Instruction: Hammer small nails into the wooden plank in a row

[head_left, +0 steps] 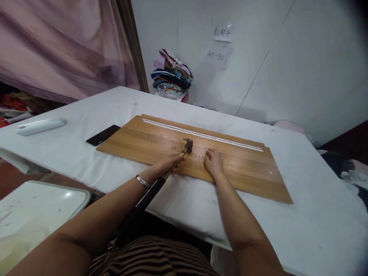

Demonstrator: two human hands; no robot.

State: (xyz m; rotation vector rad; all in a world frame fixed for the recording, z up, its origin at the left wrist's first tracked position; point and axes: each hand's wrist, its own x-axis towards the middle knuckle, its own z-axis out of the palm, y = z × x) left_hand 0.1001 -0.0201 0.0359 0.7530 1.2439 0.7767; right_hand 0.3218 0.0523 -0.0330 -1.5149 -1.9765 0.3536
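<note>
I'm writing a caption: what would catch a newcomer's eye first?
Most striking is the long wooden board on the white table, with a white ruler-like strip along its far side. Over it, the left hand grips a claw hammer near its head; the right hand is beside a row of small nails.

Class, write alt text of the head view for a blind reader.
A person's left hand grips a hammer over a wooden board; the right hand touches the board beside a row of apparent nails. The board, bearing a long white strip, lies on a white-covered table.
</note>
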